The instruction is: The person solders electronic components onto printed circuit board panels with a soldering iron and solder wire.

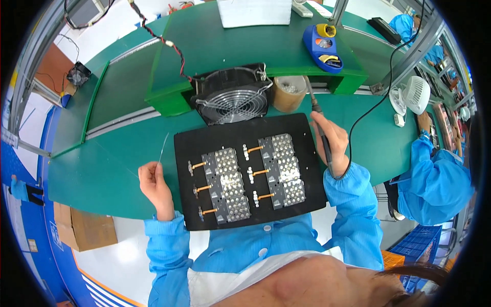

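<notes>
My left hand (156,190) pinches a thin strand of solder wire (163,147), which stands up at the left of a black mat (197,140). In my right hand (333,142) is a soldering iron (315,105), gripped like a pen at the mat's right side. Its tip points away from me, near a round tan tub (288,93). Two dark circuit board panels lie on the mat: a left panel (215,185) and a right panel (272,169). Both carry rows of shiny round pads, and short orange flex strips with small connectors stick out leftward.
A black fan (232,94) with a wire grille stands behind the mat. The raised green shelf (204,41) holds a blue iron stand (323,47) and a white box (254,13). The iron's black cord (376,105) loops at right. A co-worker (434,179) sits beyond it.
</notes>
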`<state>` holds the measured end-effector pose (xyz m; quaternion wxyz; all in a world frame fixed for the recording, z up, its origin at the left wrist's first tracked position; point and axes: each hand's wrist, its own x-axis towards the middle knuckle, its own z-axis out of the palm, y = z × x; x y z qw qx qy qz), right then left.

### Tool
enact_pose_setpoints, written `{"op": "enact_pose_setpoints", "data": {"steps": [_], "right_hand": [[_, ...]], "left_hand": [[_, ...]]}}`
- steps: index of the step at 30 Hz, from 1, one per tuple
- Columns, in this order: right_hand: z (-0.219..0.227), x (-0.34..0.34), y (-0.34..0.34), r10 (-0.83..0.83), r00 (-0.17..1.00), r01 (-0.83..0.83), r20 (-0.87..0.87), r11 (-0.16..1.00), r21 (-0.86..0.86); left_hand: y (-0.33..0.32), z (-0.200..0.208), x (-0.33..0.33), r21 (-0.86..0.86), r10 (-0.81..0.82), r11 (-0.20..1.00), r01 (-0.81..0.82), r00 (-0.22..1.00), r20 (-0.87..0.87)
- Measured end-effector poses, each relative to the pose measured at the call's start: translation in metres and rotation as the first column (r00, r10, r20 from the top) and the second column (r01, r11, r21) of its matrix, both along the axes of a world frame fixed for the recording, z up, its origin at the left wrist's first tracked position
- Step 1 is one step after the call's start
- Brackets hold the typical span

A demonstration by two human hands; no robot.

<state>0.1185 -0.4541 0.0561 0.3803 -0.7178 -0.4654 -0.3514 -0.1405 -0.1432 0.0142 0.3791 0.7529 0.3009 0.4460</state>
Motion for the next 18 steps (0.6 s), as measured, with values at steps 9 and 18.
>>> {"op": "enact_pose_setpoints", "data": {"steps": [9, 18], "right_hand": [[0.019, -0.019, -0.028, -0.071, 0.944, 0.076, -0.321, 0.997, 0.003], [0.056, -0.062, 0.012, 0.466, 0.336, -0.474, -0.819, 0.835, 0.281]], "left_hand": [[0.005, 0.005, -0.005, -0.046, 0.064, 0.997, -0.062, 0.996, 0.054], [-0.017, 0.041, -0.027, 0.224, 0.097, 0.973, -0.062, 0.984, -0.149]]}}
